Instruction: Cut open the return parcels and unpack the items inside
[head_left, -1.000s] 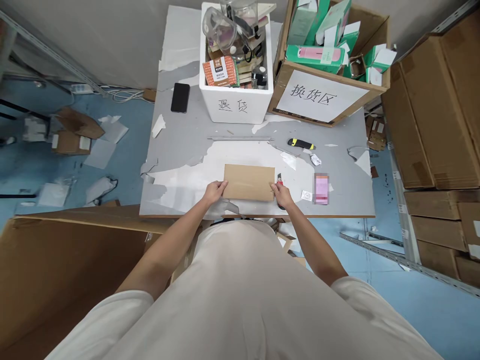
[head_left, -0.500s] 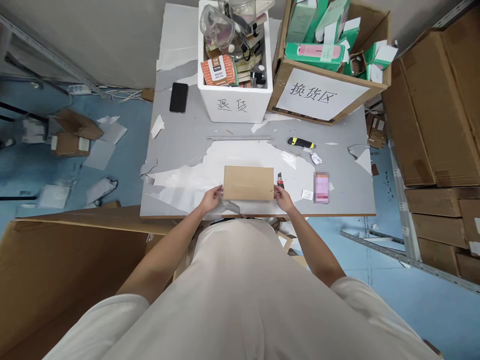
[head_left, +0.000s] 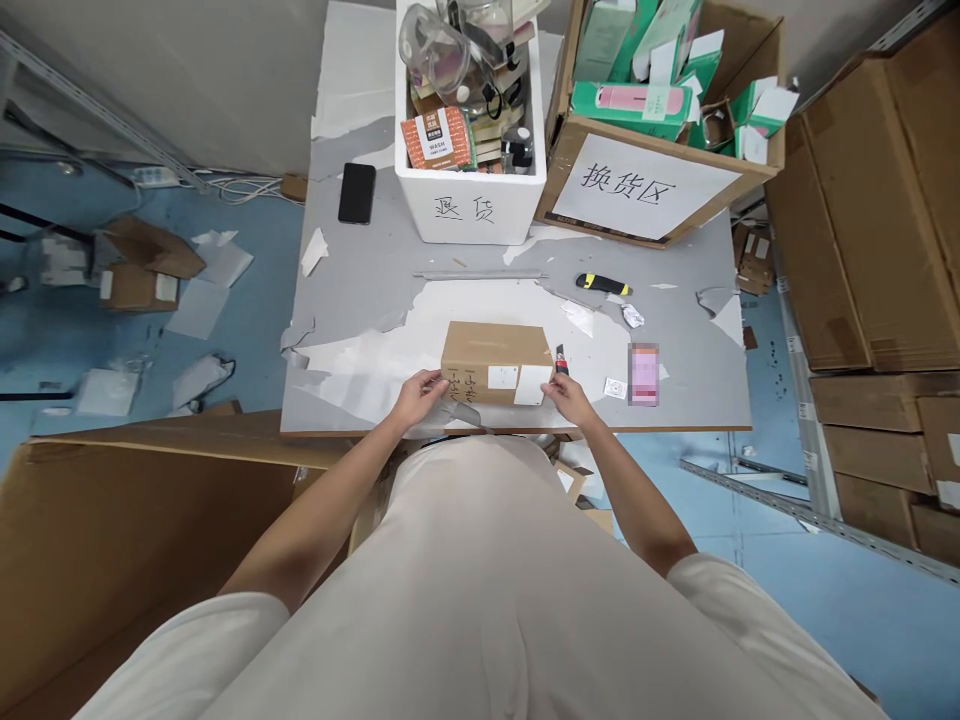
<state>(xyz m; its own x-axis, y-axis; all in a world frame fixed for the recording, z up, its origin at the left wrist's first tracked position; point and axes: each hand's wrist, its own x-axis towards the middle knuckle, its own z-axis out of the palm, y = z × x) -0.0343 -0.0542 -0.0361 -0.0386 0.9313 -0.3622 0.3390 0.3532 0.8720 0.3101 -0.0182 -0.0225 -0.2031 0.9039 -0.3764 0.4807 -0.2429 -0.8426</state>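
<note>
A small brown cardboard box (head_left: 491, 343) is near the table's front edge, tilted so that its front side shows handwriting and two white labels. My left hand (head_left: 420, 397) is closed on its left end. At the right end, the fingers of my right hand (head_left: 568, 397) pinch the box by its white label. Just behind my right hand lies a red and black cutter (head_left: 561, 360). A black and yellow knife (head_left: 603, 285) rests farther back on the right.
On the grey table (head_left: 360, 270) stand a full white bin (head_left: 469, 210) and a carton (head_left: 637, 190) of green boxes at the back. A phone (head_left: 357, 193) lies back left, a pink pixelated item (head_left: 643, 375) at right. A large open carton (head_left: 150, 540) is at lower left.
The box has tilted between my hands, and its side with writing and white labels has come into view. Both hands have stayed at its ends.
</note>
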